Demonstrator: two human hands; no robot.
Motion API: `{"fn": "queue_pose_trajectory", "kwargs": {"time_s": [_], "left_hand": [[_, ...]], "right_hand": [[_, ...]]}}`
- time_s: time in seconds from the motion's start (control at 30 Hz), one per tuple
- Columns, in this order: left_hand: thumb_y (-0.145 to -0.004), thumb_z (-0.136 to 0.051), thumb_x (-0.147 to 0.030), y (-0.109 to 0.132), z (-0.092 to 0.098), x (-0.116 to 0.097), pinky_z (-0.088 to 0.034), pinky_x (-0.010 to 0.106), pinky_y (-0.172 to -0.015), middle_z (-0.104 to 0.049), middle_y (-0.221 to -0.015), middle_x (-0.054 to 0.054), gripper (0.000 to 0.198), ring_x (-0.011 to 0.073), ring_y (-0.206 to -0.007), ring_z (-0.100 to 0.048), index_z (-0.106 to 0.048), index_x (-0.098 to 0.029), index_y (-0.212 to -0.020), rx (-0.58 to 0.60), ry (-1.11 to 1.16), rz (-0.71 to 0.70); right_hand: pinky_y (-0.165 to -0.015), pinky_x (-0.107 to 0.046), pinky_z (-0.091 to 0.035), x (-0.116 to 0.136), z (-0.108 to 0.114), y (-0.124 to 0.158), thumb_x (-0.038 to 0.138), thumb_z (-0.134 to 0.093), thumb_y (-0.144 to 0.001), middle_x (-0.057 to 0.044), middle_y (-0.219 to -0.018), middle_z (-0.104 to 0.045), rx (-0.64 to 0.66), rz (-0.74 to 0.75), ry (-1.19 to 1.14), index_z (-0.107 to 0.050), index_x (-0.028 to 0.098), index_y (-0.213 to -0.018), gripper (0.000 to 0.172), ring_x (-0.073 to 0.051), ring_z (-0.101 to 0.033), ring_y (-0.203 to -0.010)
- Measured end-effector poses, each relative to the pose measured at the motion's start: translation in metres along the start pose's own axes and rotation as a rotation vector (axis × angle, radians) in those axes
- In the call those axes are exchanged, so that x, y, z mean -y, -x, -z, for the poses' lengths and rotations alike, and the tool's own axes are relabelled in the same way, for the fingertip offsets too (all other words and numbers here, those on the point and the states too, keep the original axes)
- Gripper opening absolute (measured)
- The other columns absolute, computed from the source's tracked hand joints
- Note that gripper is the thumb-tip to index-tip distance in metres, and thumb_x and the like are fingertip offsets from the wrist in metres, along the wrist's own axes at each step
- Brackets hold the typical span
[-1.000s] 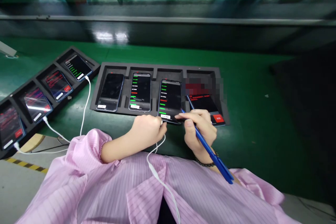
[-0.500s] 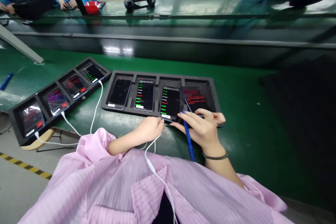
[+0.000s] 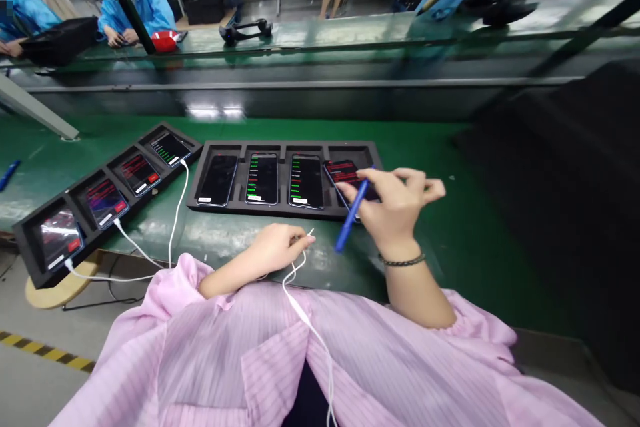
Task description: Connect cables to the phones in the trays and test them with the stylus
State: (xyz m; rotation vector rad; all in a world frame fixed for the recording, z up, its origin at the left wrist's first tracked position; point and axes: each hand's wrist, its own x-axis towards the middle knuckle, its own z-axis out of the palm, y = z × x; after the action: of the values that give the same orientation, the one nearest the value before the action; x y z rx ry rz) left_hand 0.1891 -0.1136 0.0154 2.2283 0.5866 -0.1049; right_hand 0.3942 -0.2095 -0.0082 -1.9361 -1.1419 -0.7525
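Observation:
My left hand (image 3: 280, 247) pinches the end of a white charging cable (image 3: 305, 320), just in front of a black foam tray (image 3: 240, 207). Between the fingers of my right hand (image 3: 397, 210) is a blue pen (image 3: 351, 217), slanting down to the left. That hand hovers over the tray's right end and hides part of a phone with red text (image 3: 340, 169). To its left in the tray lie two phones with green and red lines, the nearer a smartphone (image 3: 307, 180), the other a smartphone (image 3: 262, 178). A dark-screened phone (image 3: 218, 180) fills the leftmost slot.
A second foam tray (image 3: 103, 170) angles off to the left with several lit phones, some plugged into white cables (image 3: 176, 213). Another blue pen (image 3: 9, 175) lies at far left. A dark bulky shape (image 3: 560, 180) stands right. Across the bench, co-workers in blue (image 3: 145, 3) sit.
My left hand has drawn the cable end away from the third phone, which now lies flat in its slot. My right hand, with the pen, has lifted off that phone.

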Motion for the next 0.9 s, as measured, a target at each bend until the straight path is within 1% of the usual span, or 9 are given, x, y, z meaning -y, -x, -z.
{"fn": "queue_pose_trajectory", "kwargs": {"time_s": [0.07,0.1,0.17,0.27,0.37,0.5,0.6,0.7,0.9], "left_hand": [[-0.098,-0.046,-0.037,-0.005,-0.001,-0.010,-0.039,0.025,-0.066,-0.068,-0.076,0.003,0.036,0.0170,-0.076,-0.062,-0.069,-0.017,-0.077,-0.079,-0.130,-0.053],[-0.098,-0.046,-0.034,-0.010,-0.004,-0.015,-0.040,0.025,-0.067,-0.068,-0.078,0.004,0.035,0.0172,-0.078,-0.063,-0.068,-0.016,-0.078,-0.073,-0.118,-0.088],[-0.098,-0.045,-0.030,-0.024,-0.017,-0.024,-0.040,0.023,-0.067,-0.065,-0.074,0.002,0.034,0.0141,-0.072,-0.061,-0.068,-0.015,-0.079,0.028,0.060,-0.124],[-0.101,-0.040,-0.027,-0.050,-0.046,-0.037,-0.032,0.021,-0.050,-0.049,-0.056,-0.006,0.036,0.0067,-0.044,-0.043,-0.066,-0.012,-0.081,0.247,0.494,0.049],[-0.102,-0.037,-0.025,-0.067,-0.070,-0.047,-0.019,0.021,-0.039,-0.042,-0.053,-0.009,0.036,0.0031,-0.033,-0.029,-0.063,-0.009,-0.082,0.301,0.782,0.242],[-0.102,-0.039,-0.023,-0.072,-0.082,-0.055,-0.020,0.019,-0.036,-0.049,-0.054,-0.008,0.035,0.0014,-0.030,-0.034,-0.059,-0.009,-0.077,0.259,0.928,0.268],[-0.102,-0.039,-0.022,-0.074,-0.081,-0.057,-0.021,0.018,-0.035,-0.050,-0.053,-0.008,0.035,0.0009,-0.029,-0.034,-0.057,-0.010,-0.075,0.210,0.995,0.290],[-0.102,-0.038,-0.021,-0.075,-0.081,-0.056,-0.021,0.018,-0.034,-0.051,-0.052,-0.007,0.035,0.0015,-0.027,-0.034,-0.056,-0.010,-0.073,0.190,1.039,0.308],[-0.100,-0.044,-0.025,-0.076,-0.082,-0.058,-0.024,0.018,-0.037,-0.053,-0.054,-0.005,0.034,0.0018,-0.030,-0.036,-0.059,-0.009,-0.074,0.159,1.067,0.336]], "right_hand": [[-0.092,-0.047,-0.034,-0.017,0.012,-0.017,0.055,-0.054,-0.092,-0.006,-0.081,-0.071,0.009,-0.032,-0.051,-0.072,0.023,-0.089,0.037,-0.024,-0.057,-0.085],[-0.092,-0.046,-0.037,-0.027,0.015,-0.025,0.056,-0.047,-0.095,-0.006,-0.083,-0.071,0.050,-0.039,-0.092,-0.072,0.023,-0.089,0.042,-0.024,-0.058,-0.083],[-0.091,-0.044,-0.041,-0.051,0.016,-0.039,0.059,-0.039,-0.097,-0.006,-0.085,-0.072,0.175,-0.059,-0.212,-0.071,0.023,-0.085,0.050,-0.023,-0.061,-0.083],[-0.087,-0.043,-0.048,-0.084,-0.002,-0.052,0.072,-0.038,-0.091,-0.006,-0.084,-0.073,0.289,-0.156,-0.439,-0.068,0.023,-0.080,0.059,-0.024,-0.066,-0.085],[-0.086,-0.041,-0.051,-0.106,-0.031,-0.051,0.075,-0.024,-0.093,-0.009,-0.087,-0.073,0.243,-0.244,-0.526,-0.065,0.021,-0.084,0.069,-0.023,-0.068,-0.087],[-0.093,-0.043,-0.048,-0.116,-0.056,-0.036,0.070,-0.023,-0.096,-0.010,-0.095,-0.074,0.223,-0.197,-0.469,-0.068,0.020,-0.089,0.068,-0.023,-0.066,-0.096],[-0.099,-0.048,-0.040,-0.116,-0.063,-0.029,0.064,-0.021,-0.099,-0.008,-0.101,-0.074,0.331,-0.104,-0.306,-0.071,0.023,-0.091,0.065,-0.025,-0.063,-0.103],[-0.100,-0.051,-0.034,-0.118,-0.066,-0.028,0.057,-0.020,-0.101,-0.007,-0.107,-0.073,0.431,-0.076,-0.202,-0.072,0.025,-0.097,0.061,-0.027,-0.060,-0.109],[-0.097,-0.049,-0.030,-0.126,-0.073,-0.030,0.055,-0.020,-0.101,-0.007,-0.117,-0.071,0.529,-0.030,-0.224,-0.070,0.027,-0.106,0.058,-0.028,-0.056,-0.118]]}}
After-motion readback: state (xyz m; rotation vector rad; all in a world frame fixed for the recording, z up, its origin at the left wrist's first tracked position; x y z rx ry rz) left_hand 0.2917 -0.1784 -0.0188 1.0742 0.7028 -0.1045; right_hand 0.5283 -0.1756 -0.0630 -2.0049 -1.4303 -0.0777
